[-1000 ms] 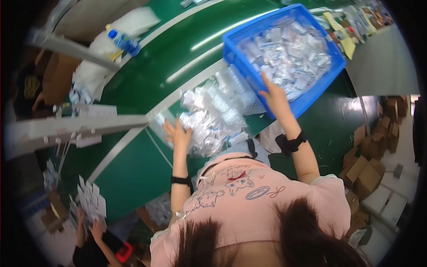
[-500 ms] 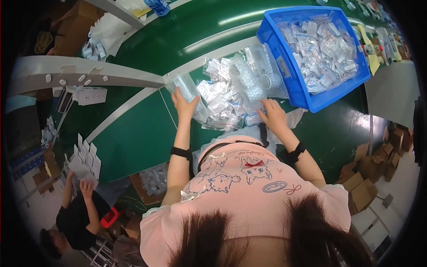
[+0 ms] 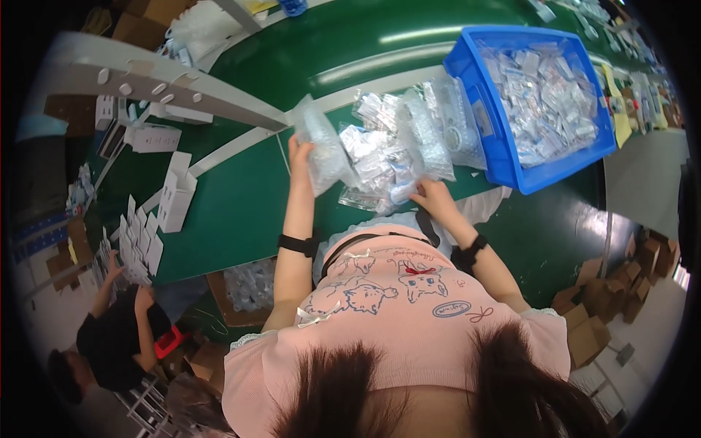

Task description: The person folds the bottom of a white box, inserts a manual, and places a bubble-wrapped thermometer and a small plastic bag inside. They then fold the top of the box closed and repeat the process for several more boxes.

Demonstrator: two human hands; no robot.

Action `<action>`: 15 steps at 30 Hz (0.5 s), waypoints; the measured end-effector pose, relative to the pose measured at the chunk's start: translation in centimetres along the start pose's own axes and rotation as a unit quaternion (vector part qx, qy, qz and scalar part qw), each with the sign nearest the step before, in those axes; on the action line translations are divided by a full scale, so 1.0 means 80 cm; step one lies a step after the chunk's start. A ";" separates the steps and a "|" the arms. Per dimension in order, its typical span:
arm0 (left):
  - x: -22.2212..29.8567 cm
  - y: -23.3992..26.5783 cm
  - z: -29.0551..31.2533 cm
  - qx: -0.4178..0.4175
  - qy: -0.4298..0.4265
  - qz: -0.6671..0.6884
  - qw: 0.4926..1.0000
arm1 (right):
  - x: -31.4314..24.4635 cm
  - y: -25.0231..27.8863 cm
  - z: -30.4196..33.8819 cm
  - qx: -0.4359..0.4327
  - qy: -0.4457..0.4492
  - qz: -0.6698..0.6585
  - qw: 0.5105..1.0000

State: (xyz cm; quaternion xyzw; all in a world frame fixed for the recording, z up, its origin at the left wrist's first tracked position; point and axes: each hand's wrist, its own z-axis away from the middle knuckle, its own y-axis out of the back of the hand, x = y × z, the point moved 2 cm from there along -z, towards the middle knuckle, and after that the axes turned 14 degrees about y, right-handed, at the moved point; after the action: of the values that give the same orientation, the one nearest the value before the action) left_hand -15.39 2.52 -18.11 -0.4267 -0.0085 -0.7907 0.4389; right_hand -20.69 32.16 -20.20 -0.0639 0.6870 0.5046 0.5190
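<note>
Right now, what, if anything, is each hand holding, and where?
Left hand: bubble-wrap pouch, by its left edge. Right hand: at the right end of a bluish packet; hold unclear.

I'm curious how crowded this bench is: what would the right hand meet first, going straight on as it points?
The right hand would probably meet the bluish packet just ahead, at the near edge of the pile; whether they touch is unclear.

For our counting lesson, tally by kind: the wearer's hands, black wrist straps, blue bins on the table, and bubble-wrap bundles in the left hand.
Left hand and right hand: 2
Black wrist straps: 2
Blue bin: 1
Bubble-wrap bundle in left hand: 1
Total: 6
</note>
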 end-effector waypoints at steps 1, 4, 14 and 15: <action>-0.002 -0.006 0.003 -0.005 -0.027 -0.020 0.999 | -0.011 0.012 -0.001 -0.029 -0.020 -0.013 0.999; -0.003 -0.032 0.010 -0.037 -0.045 -0.040 0.998 | -0.035 0.054 -0.019 -0.040 -0.084 -0.103 0.990; -0.037 -0.167 0.027 -0.140 -0.208 -0.274 0.928 | -0.071 0.125 -0.117 0.158 -0.041 -0.422 0.892; -0.042 -0.161 0.007 -0.067 -0.222 -0.290 0.929 | -0.063 0.131 -0.118 0.155 -0.040 -0.421 0.893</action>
State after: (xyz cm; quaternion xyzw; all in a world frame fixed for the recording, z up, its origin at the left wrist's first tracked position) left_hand -23.18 12.97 -15.38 -0.5983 -0.1761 -0.7677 0.1475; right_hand -30.93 27.87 -10.16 -0.2460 0.6441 0.1286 0.7129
